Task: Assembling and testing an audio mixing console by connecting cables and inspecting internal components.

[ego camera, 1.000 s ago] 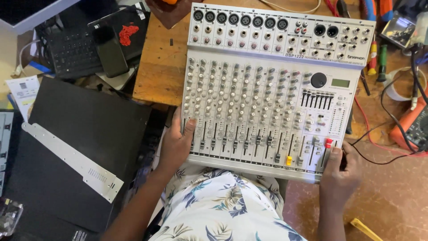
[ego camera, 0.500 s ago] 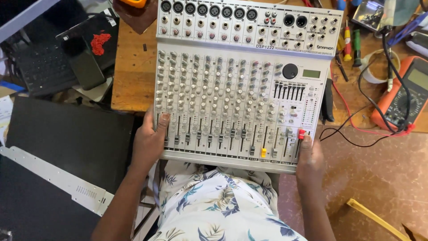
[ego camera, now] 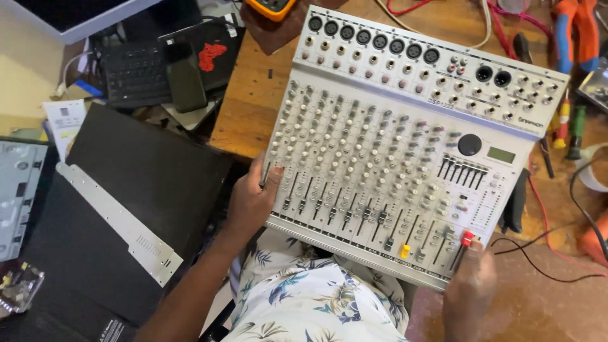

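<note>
an electronics repair workshop: wooden bench (ego camera: 253, 107) strewn with screwdrivers (ego camera: 575, 132), multimeter (ego camera: 271, 7), loose wires (ego camera: 538, 266)

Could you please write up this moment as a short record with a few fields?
Setting: cluttered wooden workbench, seen from above
Main thing: grey audio mixer, tilted, near edge over the person's lap
Left hand: grips the mixer's left near corner
Right hand: holds the right near corner, by the red fader cap
Beside it: black flat case with a metal rail on the left; black wire on the right
</note>
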